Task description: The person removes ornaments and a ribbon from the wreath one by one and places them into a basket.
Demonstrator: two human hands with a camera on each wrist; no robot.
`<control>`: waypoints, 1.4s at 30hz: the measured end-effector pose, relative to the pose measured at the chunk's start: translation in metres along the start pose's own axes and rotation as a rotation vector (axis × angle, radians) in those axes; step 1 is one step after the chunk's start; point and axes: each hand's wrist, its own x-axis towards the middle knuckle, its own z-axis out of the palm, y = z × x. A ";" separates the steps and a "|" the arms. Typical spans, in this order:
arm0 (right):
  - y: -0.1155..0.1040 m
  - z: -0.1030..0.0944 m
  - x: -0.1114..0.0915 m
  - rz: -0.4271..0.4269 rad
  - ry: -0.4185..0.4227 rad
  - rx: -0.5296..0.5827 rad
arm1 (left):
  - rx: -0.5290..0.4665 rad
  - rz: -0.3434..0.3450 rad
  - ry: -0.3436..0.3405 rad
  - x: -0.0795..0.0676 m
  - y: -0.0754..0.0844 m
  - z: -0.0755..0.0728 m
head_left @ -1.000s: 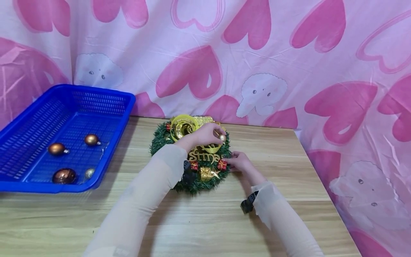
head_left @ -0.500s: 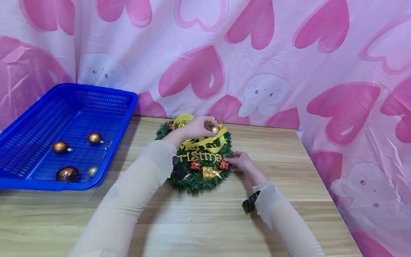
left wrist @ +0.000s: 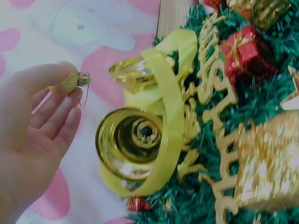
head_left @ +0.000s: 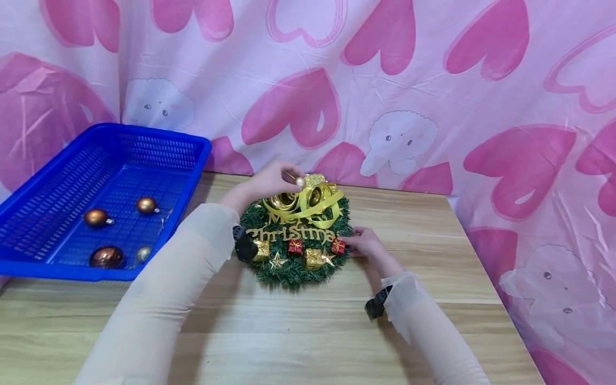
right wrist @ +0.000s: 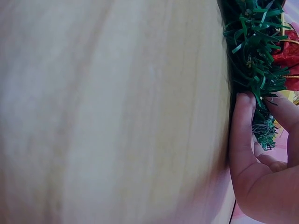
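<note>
A green Christmas wreath (head_left: 293, 278) lies on the wooden table, dressed with gold bells (left wrist: 126, 144), a yellow ribbon (head_left: 332, 202), "Merry Christmas" lettering (head_left: 291, 234) and small red and gold gift boxes. Above its far left part, my left hand (head_left: 271, 181) pinches a small gold Christmas ball (left wrist: 65, 80) between thumb and fingers. The ball's metal cap and thin hanging loop point toward the bells in the left wrist view. At the wreath's right edge, my right hand (head_left: 368, 245) grips the green tinsel, thumb over it and fingers low by the tabletop.
A blue plastic basket (head_left: 192, 160) stands at the left with several ball ornaments inside, among them a dark brown ball (head_left: 107, 257) and a copper ball (head_left: 96, 217). Behind the table (head_left: 414, 214) hangs a pink heart-print cloth (head_left: 298, 48).
My left hand has moved left and slightly away from me with the gold ball, leaving the bells and lettering in fuller view. My right hand stays at the wreath's edge.
</note>
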 end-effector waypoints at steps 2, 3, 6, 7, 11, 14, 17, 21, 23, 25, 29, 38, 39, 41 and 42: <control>0.000 0.000 0.000 0.003 0.001 0.000 | -0.004 -0.003 0.017 -0.003 -0.001 -0.005; 0.000 0.000 0.000 0.005 0.001 0.001 | -0.015 -0.005 0.022 -0.004 -0.001 -0.007; -0.001 0.000 0.000 0.009 -0.001 0.005 | -0.014 -0.013 0.044 -0.009 -0.001 -0.014; -0.001 0.001 0.000 0.012 0.000 0.005 | -0.015 -0.014 0.052 -0.010 -0.001 -0.017; -0.003 0.002 0.001 0.015 0.008 -0.005 | 0.006 -0.022 0.087 -0.015 -0.001 -0.027; -0.003 0.002 0.002 0.016 0.010 -0.013 | 0.024 -0.030 0.106 -0.018 -0.003 -0.034; -0.004 0.002 0.002 0.023 0.010 -0.008 | 0.031 -0.044 0.124 -0.022 -0.006 -0.041; -0.004 0.002 0.000 0.024 0.008 -0.005 | 0.033 -0.078 0.148 -0.025 -0.008 -0.050; -0.003 0.001 0.000 0.020 0.004 -0.006 | 0.036 -0.090 0.151 -0.028 -0.009 -0.054; -0.004 0.001 -0.001 0.021 0.004 -0.003 | 0.035 -0.100 0.152 -0.030 -0.009 -0.058; -0.003 0.001 -0.001 0.018 0.000 -0.001 | 0.041 -0.108 0.171 -0.037 -0.010 -0.066; -0.002 0.000 -0.001 0.003 -0.007 0.003 | 0.081 -0.121 0.274 -0.058 -0.018 -0.088; -0.002 0.000 -0.001 0.003 -0.005 0.005 | 0.080 -0.121 0.280 -0.060 -0.019 -0.091; -0.002 0.000 -0.002 -0.002 -0.005 0.005 | 0.085 -0.130 0.287 -0.065 -0.021 -0.096; -0.002 0.000 -0.002 -0.003 -0.006 0.004 | 0.091 -0.139 0.293 -0.068 -0.022 -0.099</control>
